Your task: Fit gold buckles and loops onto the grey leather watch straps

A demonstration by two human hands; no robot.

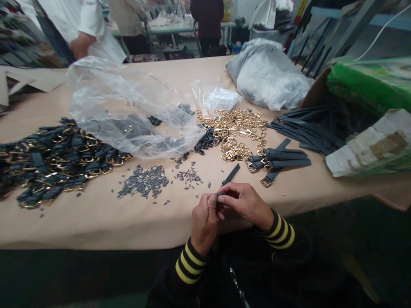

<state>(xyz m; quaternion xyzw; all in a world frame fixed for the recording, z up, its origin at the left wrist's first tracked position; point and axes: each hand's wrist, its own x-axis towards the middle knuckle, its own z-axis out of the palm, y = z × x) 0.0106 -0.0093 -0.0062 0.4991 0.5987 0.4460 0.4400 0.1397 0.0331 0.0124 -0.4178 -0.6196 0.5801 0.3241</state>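
Observation:
Near the table's front edge, my left hand (pixel 204 218) and my right hand (pixel 247 201) meet, fingertips pinched together on a dark grey strap (pixel 231 174). One end of the strap sticks out beyond my fingers, pointing away to the right. What lies between my fingertips is mostly hidden. Just to the right lie several dark straps with gold buckles (pixel 279 161). Loose gold buckles (pixel 239 128) are heaped behind my hands, with small black loops (pixel 204 140) at their left. Tiny dark grey pieces (pixel 144 180) are scattered to the left.
A big pile of buckled dark straps (pixel 61 158) covers the table's left. Clear plastic bags (pixel 128 102) and a filled grey bag (pixel 269 75) stand behind. Plain strips (pixel 311 124) lie at right beside a green-covered box (pixel 369 81). A person in white (pixel 93 30) is across the table.

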